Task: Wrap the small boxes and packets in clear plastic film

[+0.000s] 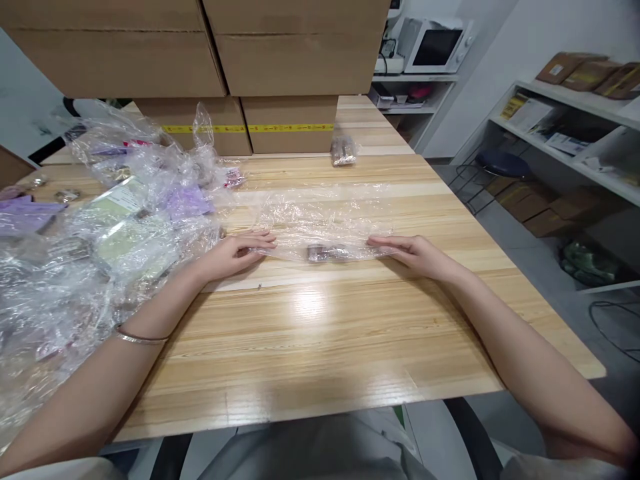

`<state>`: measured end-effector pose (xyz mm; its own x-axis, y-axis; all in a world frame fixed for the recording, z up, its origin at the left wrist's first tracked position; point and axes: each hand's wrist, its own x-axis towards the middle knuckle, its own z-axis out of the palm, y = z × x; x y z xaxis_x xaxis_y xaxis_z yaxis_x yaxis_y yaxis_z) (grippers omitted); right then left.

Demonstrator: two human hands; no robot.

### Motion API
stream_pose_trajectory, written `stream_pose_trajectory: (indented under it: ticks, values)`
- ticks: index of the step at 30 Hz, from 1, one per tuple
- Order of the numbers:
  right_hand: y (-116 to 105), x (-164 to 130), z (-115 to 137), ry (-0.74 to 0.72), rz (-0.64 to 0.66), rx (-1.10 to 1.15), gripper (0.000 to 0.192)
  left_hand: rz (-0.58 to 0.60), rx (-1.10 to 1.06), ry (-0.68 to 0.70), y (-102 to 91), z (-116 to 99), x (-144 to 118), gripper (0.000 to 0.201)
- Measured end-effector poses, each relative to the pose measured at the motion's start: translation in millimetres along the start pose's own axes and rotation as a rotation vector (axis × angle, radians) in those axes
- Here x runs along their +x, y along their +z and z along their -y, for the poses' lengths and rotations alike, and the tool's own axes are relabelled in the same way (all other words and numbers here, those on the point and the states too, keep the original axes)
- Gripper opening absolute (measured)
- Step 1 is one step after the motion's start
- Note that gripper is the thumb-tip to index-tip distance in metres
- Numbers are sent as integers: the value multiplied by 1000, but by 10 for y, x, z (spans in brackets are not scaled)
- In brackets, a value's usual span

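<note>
A clear plastic film lies spread on the wooden table in front of me. A small dark item, perhaps a little box or bottle, lies along the film's near edge, seen through the plastic. My left hand is at the near left corner of the film, its edge between thumb and fingers. At the near right corner my right hand pinches the film, with fingers pointing inward. The dark item sits between the two hands, touched by neither.
Crumpled plastic wrapping with purple and green packets is heaped at the left. A small wrapped bundle stands near the back. Cardboard boxes are stacked behind. The table's right edge slopes toward shelves and a stool.
</note>
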<state>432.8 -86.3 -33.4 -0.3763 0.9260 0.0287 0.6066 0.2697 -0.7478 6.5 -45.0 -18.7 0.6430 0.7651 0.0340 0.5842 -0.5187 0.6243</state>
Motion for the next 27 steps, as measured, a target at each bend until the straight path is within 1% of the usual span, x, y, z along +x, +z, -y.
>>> stream_pose_trajectory:
  ticks: [2,5,8,10,13,15,17,18,19,20,21,22,23,24,25,27]
  values:
    - [-55,8,0,79,-40,80,34,-65,-88,-90,-18,2,0,42]
    - [-75,31,-11,167,-137,142,43,-192,-153,-208,1,-41,15,47]
    - [-26,68,-51,252,-215,139,50,-313,-145,-244,54,-96,40,44]
    - [9,93,-76,248,-253,109,51,-366,-153,-257,95,-116,57,39]
    - [32,123,-96,174,-290,-11,46,-384,-231,-284,146,-100,76,31]
    - [38,133,-101,152,-284,-142,40,-382,-249,-293,170,-65,84,32]
    - [56,134,-101,165,-263,-270,34,-365,-178,-298,186,-27,85,36]
    - [71,131,-95,170,-261,-324,30,-367,-99,-297,191,-14,83,39]
    - [89,124,-84,170,-281,-379,24,-392,2,-285,194,-8,78,41]
    - [106,113,-66,163,-329,-439,20,-438,114,-258,195,-10,71,43]
    - [120,98,-40,147,-402,-503,22,-494,220,-213,194,-22,61,44]
    - [125,79,-8,114,-477,-563,31,-539,307,-149,189,-44,49,44]
    - [122,57,28,57,-520,-608,42,-552,364,-67,183,-72,34,43]
    - [109,33,64,-21,-503,-629,50,-522,388,25,175,-104,20,42]
    - [90,8,96,-103,-424,-622,56,-447,384,115,166,-135,7,43]
    - [45,-36,136,-214,-166,-554,65,-224,346,239,152,-180,-11,49]
